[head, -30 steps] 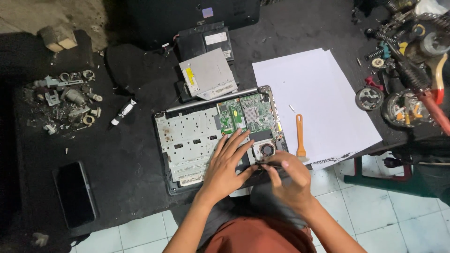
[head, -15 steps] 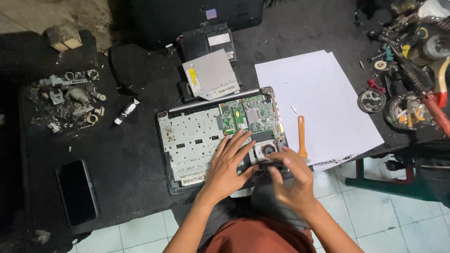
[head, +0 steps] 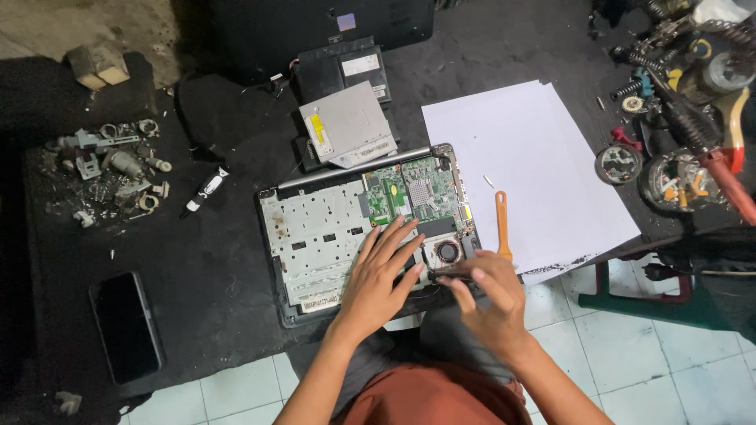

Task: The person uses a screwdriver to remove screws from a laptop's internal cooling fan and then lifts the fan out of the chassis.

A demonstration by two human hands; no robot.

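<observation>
An opened laptop base [head: 315, 236] lies on a black mat, its green circuit board [head: 409, 193] and small round fan [head: 448, 251] bare. My left hand [head: 382, 275] rests flat on the base beside the fan, fingers spread and holding nothing. Just below the fan, at the laptop's front right corner, my right hand [head: 488, 295] has its fingertips pinched on a thin dark piece [head: 449, 275]. What that piece is cannot be made out. An orange-handled pry tool [head: 502, 224] lies next to my right hand on white paper sheets [head: 535, 165].
A silver optical drive [head: 346, 126] and a black battery [head: 342, 71] lie behind the laptop. Loose metal parts [head: 110, 169] and a black phone [head: 126, 327] are at the left. Tools and springs [head: 677, 102] crowd the right. White floor tiles show below.
Both hands stay at the laptop's front right corner. The view has shifted slightly; my left fingers are spread a little wider.
</observation>
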